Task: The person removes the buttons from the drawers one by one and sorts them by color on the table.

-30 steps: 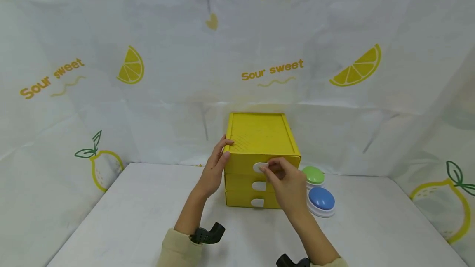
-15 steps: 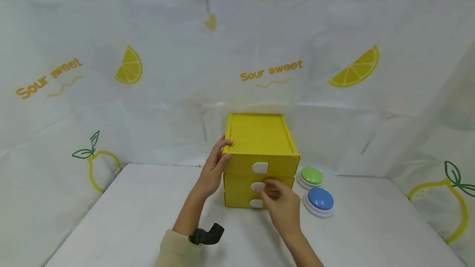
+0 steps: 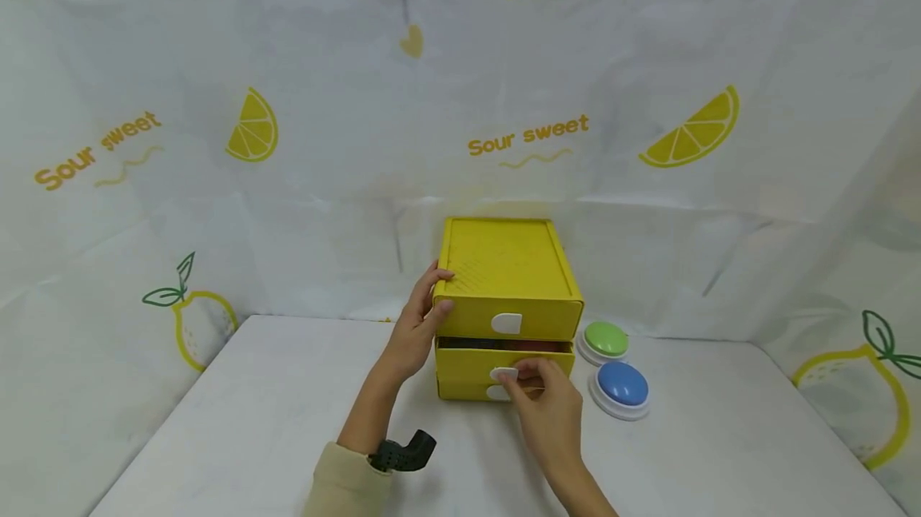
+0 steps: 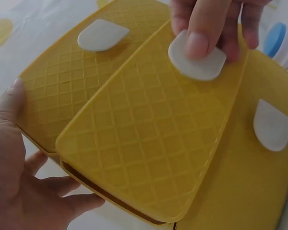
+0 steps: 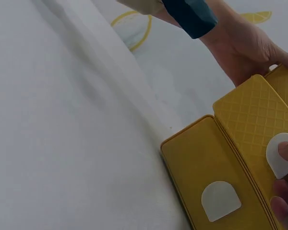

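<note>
White tab (image 4: 194, 69) pinched by right hand (image 3: 550, 409). Tab sits on middle drawer (image 4: 139, 124), right at that hand, poking out a bit from front of yellow box (image 3: 511, 257). Drawer seems light, stiff, hard to break, maybe slippery; best hold is that tab. Left hand (image 3: 413, 333) grips box at its left front edge. Green button (image 3: 606, 337), blue button (image 3: 623, 383): just right of box.
</note>
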The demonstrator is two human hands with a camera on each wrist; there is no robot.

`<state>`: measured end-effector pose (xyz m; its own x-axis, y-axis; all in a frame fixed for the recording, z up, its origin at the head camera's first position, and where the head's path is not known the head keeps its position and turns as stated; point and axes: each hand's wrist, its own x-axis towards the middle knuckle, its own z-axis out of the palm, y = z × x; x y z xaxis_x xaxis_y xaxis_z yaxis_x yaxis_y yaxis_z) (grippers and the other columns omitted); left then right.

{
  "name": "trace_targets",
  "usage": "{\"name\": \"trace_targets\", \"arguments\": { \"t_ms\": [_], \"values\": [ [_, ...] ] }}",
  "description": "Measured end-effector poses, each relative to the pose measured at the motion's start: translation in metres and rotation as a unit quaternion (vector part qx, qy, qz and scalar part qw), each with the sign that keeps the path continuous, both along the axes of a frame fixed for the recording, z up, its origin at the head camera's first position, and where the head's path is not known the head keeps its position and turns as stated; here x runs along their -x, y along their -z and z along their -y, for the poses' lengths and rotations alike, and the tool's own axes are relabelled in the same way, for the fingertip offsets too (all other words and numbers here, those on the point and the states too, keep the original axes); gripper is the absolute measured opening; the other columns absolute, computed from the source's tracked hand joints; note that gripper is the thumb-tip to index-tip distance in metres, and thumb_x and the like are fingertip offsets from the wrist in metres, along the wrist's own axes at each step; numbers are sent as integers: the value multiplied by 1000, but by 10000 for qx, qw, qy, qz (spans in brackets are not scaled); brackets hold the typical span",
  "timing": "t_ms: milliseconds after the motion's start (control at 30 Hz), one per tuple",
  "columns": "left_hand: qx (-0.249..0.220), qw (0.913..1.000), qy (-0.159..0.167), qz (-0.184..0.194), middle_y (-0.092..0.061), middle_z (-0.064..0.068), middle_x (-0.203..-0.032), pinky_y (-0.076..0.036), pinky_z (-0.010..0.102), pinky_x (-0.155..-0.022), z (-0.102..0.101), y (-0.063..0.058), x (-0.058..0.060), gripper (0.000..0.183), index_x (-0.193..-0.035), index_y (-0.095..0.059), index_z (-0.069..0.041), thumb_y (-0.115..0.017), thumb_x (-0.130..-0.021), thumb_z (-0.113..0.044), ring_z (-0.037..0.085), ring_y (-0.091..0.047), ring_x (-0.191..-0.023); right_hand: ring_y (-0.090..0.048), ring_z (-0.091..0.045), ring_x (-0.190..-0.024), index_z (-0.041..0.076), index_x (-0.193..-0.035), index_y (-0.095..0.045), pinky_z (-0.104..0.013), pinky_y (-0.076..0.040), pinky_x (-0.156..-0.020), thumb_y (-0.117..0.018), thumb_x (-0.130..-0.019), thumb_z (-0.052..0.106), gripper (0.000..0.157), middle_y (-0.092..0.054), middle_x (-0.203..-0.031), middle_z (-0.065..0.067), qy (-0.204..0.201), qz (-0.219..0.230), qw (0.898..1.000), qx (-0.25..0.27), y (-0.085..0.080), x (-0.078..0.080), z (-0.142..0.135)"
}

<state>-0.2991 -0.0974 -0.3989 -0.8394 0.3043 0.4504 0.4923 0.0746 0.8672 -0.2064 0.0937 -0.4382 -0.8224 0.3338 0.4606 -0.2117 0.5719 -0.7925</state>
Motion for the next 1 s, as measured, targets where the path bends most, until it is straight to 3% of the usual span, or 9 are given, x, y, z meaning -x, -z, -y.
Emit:
{"name": "trace_targets", "arguments": {
  "t_ms": [133,300,567,833,1000],
  "values": [
    [72,10000,18,-11,-10,-3,-172,-33,57,-120,1,0,1,39,-144,-40,-27,-52,-107,-25,33,-23,-156,-67,-11,-73,11,-87,-71,-28,-61,-67,-88,-76,9,21,-68,-82,0,37,-141,9999,-66,1,-13,1],
    [130,9999,18,-43,-10,-3,-172,-33,57,-120,2,-1,2,40,-145,-39,-26,-52,-106,-24,32,-25,-156,-65,-3,-72,13,-86,-70,-23,-58,-62,-88,-76,7,21,-68,-82,3,43,-106,9998,-159,1,-27,1],
    [309,9995,-38,61,-8,-4,-172,-33,60,-119,2,-4,1,40,-145,-39,-30,-52,-107,-29,36,-26,-155,-70,-9,-80,14,-90,-70,-21,-56,-63,-85,-81,10,18,-69,-87,2,11,471,9987,-205,-3,-47,2],
    [312,9995,-9,13,-6,2,-173,-33,62,-118,2,-5,-1,41,-146,-37,-30,-51,-107,-29,38,-23,-156,-65,-4,-78,16,-90,-71,-16,-54,-61,-85,-81,13,17,-68,-86,4,106,910,9952,-346,-7,-69,4],
    [381,9992,-76,10,-6,2,-173,-32,63,-118,1,-4,-3,41,-145,-37,-31,-51,-107,-29,39,-20,-156,-68,-6,-82,14,-94,-72,-15,-55,-64,-84,-82,15,17,-69,-90,3,-248,1363,9896,-377,-10,-80,0]
  ]
}}
